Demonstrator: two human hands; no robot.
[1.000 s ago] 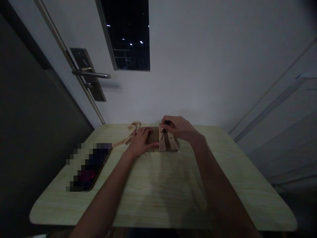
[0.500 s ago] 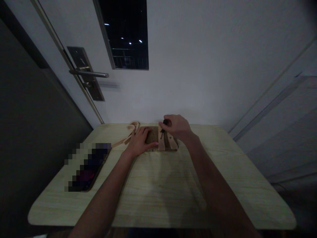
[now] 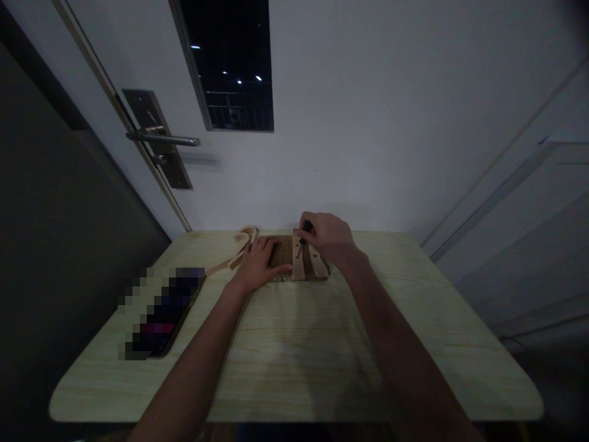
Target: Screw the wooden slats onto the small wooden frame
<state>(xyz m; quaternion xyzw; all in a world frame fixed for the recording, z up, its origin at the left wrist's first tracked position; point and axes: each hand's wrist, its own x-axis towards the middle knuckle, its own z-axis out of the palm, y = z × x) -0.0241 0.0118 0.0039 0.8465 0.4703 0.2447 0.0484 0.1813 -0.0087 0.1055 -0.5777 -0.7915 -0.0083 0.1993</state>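
Observation:
A brown wooden board (image 3: pixel 283 252) lies near the table's far edge, with pale wooden pieces on its right part. My left hand (image 3: pixel 260 263) rests flat over the board's left end, fingers spread. In my right hand (image 3: pixel 326 234) is a black-handled screwdriver (image 3: pixel 307 227), pinched by the handle. Its tip points down at the pale wooden strip (image 3: pixel 298 265) that lies across the board. Beside it is another pale wooden piece (image 3: pixel 317 261) with a dark hole. Whether the tip sits on a screw is too small to tell.
Curved pale wooden pieces (image 3: pixel 247 234) lie left of the board, by my left hand. A phone (image 3: pixel 172 313), partly pixelated, lies on the table's left side. Behind the table (image 3: pixel 285 368) stands a white door (image 3: pixel 359 123) with a metal handle (image 3: pixel 165 138).
The view has shifted slightly. Both hands keep nearly the same places, and my right hand still holds the screwdriver over the pale strip, its grip turned a little.

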